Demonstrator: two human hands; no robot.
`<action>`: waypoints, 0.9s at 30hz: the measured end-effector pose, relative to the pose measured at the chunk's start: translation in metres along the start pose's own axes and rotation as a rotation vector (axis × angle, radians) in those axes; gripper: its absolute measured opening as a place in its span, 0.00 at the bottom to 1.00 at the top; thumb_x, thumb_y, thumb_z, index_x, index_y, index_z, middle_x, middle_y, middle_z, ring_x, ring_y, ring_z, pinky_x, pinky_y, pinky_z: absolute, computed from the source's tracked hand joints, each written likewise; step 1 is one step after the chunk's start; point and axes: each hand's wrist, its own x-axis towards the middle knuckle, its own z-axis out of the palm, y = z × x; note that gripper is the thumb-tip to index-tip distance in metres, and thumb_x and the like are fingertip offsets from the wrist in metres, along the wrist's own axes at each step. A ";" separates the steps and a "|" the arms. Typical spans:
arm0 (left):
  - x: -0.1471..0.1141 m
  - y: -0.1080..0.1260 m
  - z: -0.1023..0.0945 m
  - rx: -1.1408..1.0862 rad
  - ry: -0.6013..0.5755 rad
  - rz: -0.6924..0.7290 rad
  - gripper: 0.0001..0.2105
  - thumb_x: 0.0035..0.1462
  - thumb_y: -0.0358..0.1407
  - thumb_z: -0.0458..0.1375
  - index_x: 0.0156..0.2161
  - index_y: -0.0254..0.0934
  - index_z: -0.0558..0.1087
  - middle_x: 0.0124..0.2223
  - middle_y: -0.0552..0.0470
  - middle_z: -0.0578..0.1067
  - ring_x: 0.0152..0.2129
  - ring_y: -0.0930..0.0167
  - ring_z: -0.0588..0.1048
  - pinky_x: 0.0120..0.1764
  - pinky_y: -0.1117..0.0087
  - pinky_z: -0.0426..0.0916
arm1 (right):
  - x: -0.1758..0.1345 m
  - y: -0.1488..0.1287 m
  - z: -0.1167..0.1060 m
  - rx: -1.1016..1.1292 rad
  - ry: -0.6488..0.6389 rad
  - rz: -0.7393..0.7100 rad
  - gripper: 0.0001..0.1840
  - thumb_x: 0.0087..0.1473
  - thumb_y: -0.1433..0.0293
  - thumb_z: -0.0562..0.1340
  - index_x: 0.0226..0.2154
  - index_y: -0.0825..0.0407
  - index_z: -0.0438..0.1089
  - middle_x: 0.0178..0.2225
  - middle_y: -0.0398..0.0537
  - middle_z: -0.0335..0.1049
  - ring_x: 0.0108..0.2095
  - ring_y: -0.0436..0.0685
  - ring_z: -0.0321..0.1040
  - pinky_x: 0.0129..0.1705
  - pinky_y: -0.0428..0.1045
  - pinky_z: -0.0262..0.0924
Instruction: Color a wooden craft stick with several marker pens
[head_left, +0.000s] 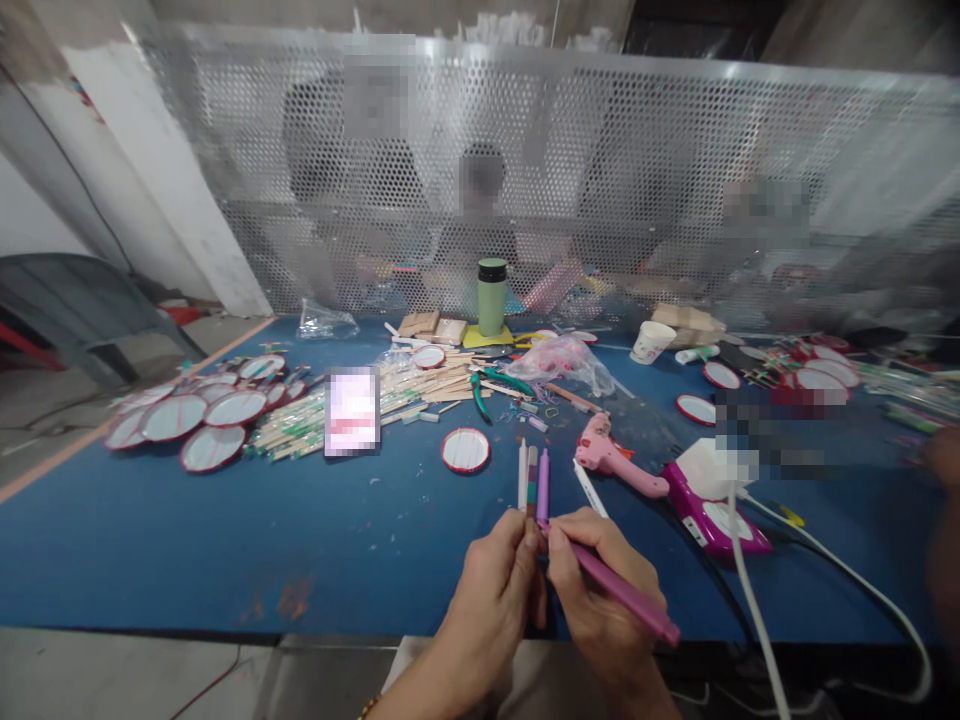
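My right hand (pixel 604 590) is wrapped round a pink marker (pixel 626 592), its tip end pointing at the fingers of my left hand. My left hand (pixel 499 580) is closed on a narrow stick (pixel 532 475) with brownish and teal bands, which sticks up past the fingertips. Both hands meet at the table's front edge. Just beyond them lie a pale marker (pixel 523 470) and a purple marker (pixel 544 480), one on each side of the stick. A white pen (pixel 590 488) rests farther right. The fingers hide the lower end of the stick.
On the blue table (pixel 360 560) are a phone (pixel 352 412), round red-rimmed discs (pixel 465 451), wooden sticks (pixel 442 382) and green-handled pliers (pixel 481 398). A pink glue gun (pixel 619 460) and white cables (pixel 750 600) lie right. A green tumbler (pixel 492 305) stands before a perforated metal screen (pixel 630 180).
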 end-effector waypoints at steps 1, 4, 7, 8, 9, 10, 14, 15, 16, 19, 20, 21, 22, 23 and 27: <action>0.000 0.000 0.000 -0.005 -0.002 0.001 0.19 0.66 0.52 0.47 0.31 0.40 0.60 0.19 0.63 0.60 0.14 0.79 0.57 0.19 0.78 0.54 | 0.000 0.000 0.000 -0.002 -0.002 -0.007 0.07 0.61 0.75 0.59 0.32 0.50 0.69 0.25 0.39 0.72 0.23 0.46 0.72 0.27 0.40 0.65; 0.000 -0.001 0.000 -0.015 -0.006 0.000 0.19 0.66 0.52 0.47 0.31 0.40 0.60 0.18 0.63 0.60 0.14 0.79 0.58 0.20 0.78 0.54 | 0.002 0.001 0.000 -0.007 -0.006 -0.020 0.06 0.60 0.75 0.60 0.32 0.50 0.69 0.25 0.40 0.72 0.24 0.46 0.72 0.28 0.40 0.65; 0.001 -0.002 0.001 -0.019 -0.002 -0.009 0.19 0.65 0.52 0.48 0.31 0.40 0.60 0.18 0.63 0.60 0.14 0.79 0.58 0.19 0.78 0.54 | 0.003 0.001 0.001 -0.011 0.005 -0.025 0.06 0.60 0.75 0.60 0.31 0.51 0.69 0.25 0.40 0.73 0.23 0.47 0.72 0.27 0.40 0.66; 0.001 -0.002 0.001 -0.020 -0.001 -0.013 0.19 0.65 0.52 0.47 0.31 0.40 0.60 0.18 0.63 0.60 0.14 0.79 0.57 0.19 0.78 0.54 | 0.003 0.000 0.001 -0.010 0.006 -0.023 0.07 0.60 0.75 0.60 0.31 0.51 0.69 0.25 0.40 0.73 0.23 0.47 0.72 0.27 0.40 0.66; 0.001 -0.001 0.001 -0.018 0.000 -0.016 0.19 0.65 0.53 0.47 0.31 0.40 0.60 0.18 0.63 0.60 0.14 0.79 0.57 0.19 0.78 0.54 | 0.003 0.000 0.001 -0.006 0.007 -0.019 0.07 0.60 0.75 0.60 0.31 0.51 0.69 0.25 0.41 0.73 0.23 0.47 0.72 0.27 0.40 0.66; 0.001 -0.001 0.000 -0.011 0.000 -0.017 0.19 0.65 0.53 0.47 0.30 0.40 0.60 0.18 0.63 0.60 0.14 0.79 0.57 0.19 0.78 0.54 | 0.003 0.000 0.001 -0.002 0.010 -0.014 0.07 0.60 0.75 0.59 0.31 0.51 0.69 0.25 0.41 0.73 0.23 0.47 0.72 0.27 0.40 0.66; 0.000 0.001 0.000 0.020 0.000 -0.013 0.19 0.66 0.52 0.47 0.31 0.40 0.60 0.18 0.63 0.61 0.14 0.79 0.58 0.19 0.78 0.54 | 0.002 -0.001 0.001 -0.008 0.015 -0.001 0.07 0.59 0.75 0.60 0.30 0.51 0.70 0.24 0.42 0.74 0.23 0.48 0.73 0.25 0.41 0.66; 0.000 0.001 0.001 0.020 0.001 -0.012 0.19 0.66 0.52 0.47 0.31 0.40 0.60 0.18 0.63 0.61 0.14 0.79 0.58 0.19 0.78 0.54 | 0.003 -0.002 0.000 -0.013 0.015 -0.001 0.08 0.59 0.75 0.60 0.30 0.51 0.70 0.24 0.42 0.74 0.23 0.49 0.73 0.25 0.41 0.66; -0.001 0.002 0.001 0.017 0.002 -0.011 0.19 0.66 0.52 0.47 0.31 0.40 0.60 0.18 0.63 0.61 0.14 0.79 0.58 0.20 0.78 0.54 | 0.003 -0.002 0.000 -0.015 0.014 -0.002 0.08 0.59 0.75 0.60 0.30 0.51 0.70 0.24 0.42 0.74 0.23 0.49 0.73 0.25 0.41 0.66; -0.001 0.003 0.001 0.006 -0.006 -0.009 0.19 0.65 0.53 0.47 0.31 0.40 0.60 0.18 0.63 0.60 0.14 0.78 0.58 0.20 0.77 0.54 | 0.004 -0.002 0.000 -0.005 0.007 -0.003 0.07 0.59 0.75 0.60 0.30 0.51 0.70 0.24 0.42 0.74 0.23 0.49 0.73 0.25 0.42 0.67; 0.000 0.003 0.002 0.004 -0.009 -0.009 0.19 0.65 0.53 0.47 0.31 0.40 0.60 0.18 0.63 0.60 0.14 0.78 0.58 0.19 0.77 0.54 | 0.004 -0.002 0.000 -0.002 0.005 -0.002 0.07 0.59 0.75 0.60 0.30 0.51 0.71 0.24 0.43 0.74 0.23 0.49 0.73 0.25 0.42 0.67; 0.000 0.003 0.002 0.004 -0.011 -0.011 0.20 0.65 0.53 0.47 0.31 0.40 0.60 0.18 0.63 0.60 0.14 0.78 0.58 0.19 0.77 0.54 | 0.005 -0.002 0.000 -0.001 0.003 -0.001 0.07 0.59 0.75 0.60 0.30 0.51 0.71 0.24 0.43 0.74 0.22 0.49 0.73 0.25 0.42 0.67; 0.000 0.002 0.001 0.006 -0.012 -0.016 0.20 0.65 0.53 0.47 0.31 0.40 0.60 0.18 0.63 0.60 0.14 0.78 0.58 0.20 0.77 0.54 | 0.005 -0.002 0.000 0.000 0.002 -0.002 0.07 0.59 0.75 0.60 0.30 0.51 0.71 0.24 0.43 0.74 0.22 0.49 0.73 0.25 0.42 0.67; 0.000 0.002 0.001 0.007 -0.011 -0.018 0.20 0.65 0.53 0.47 0.31 0.40 0.60 0.18 0.63 0.60 0.14 0.78 0.58 0.20 0.77 0.54 | 0.004 -0.001 0.000 -0.002 0.001 -0.002 0.07 0.59 0.75 0.60 0.30 0.51 0.71 0.24 0.42 0.74 0.22 0.49 0.73 0.25 0.42 0.67; 0.000 -0.002 0.000 0.014 0.020 -0.011 0.19 0.66 0.52 0.47 0.31 0.39 0.60 0.19 0.62 0.60 0.15 0.78 0.58 0.20 0.78 0.53 | 0.002 0.000 0.000 -0.009 0.007 0.014 0.07 0.60 0.73 0.60 0.30 0.51 0.70 0.24 0.41 0.74 0.23 0.48 0.73 0.25 0.41 0.66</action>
